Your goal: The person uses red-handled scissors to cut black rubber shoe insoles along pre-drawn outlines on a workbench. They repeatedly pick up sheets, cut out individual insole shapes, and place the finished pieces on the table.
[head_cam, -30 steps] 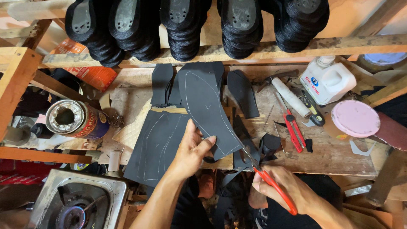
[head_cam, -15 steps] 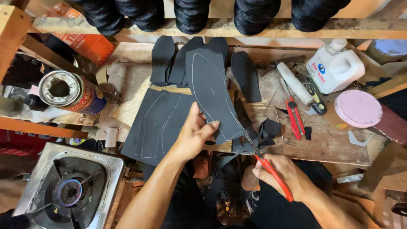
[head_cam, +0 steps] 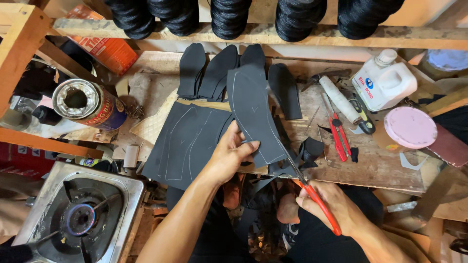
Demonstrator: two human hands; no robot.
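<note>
You are looking down on a worn wooden workbench (head_cam: 390, 165) with a timber shelf rail (head_cam: 302, 34) along its far edge, a wooden frame (head_cam: 22, 53) at left and a gas stove (head_cam: 78, 214) beneath it.

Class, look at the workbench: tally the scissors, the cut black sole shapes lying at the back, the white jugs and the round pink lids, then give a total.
Red-handled scissors: 2
Black sole shapes: 4
White jug: 1
Pink lid: 1
Total: 8
</note>
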